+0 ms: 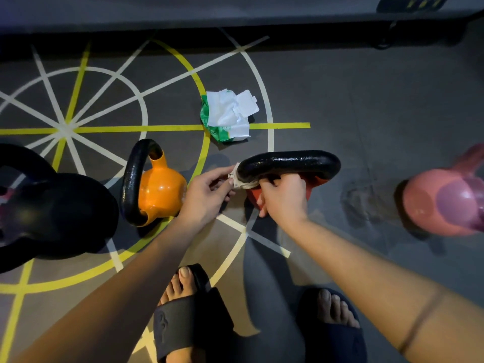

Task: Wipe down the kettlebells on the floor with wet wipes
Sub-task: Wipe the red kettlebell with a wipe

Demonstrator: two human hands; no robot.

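Note:
A red kettlebell (318,182) with a black handle (290,162) stands on the floor in front of me. A white wet wipe (242,182) is looped round the handle's left end. My left hand (209,191) pinches one end of the wipe on the left. My right hand (284,196) grips the other end under the handle, covering most of the red body. An orange kettlebell (159,189) lies on its side to the left. A large black kettlebell (52,205) sits at the far left, a pink one (445,203) at the far right.
An open green and white pack of wet wipes (227,116) lies on the floor beyond the red kettlebell. The grey floor carries white and yellow painted lines (280,125). My feet in black slides (191,315) are at the bottom. A dark ledge runs along the top.

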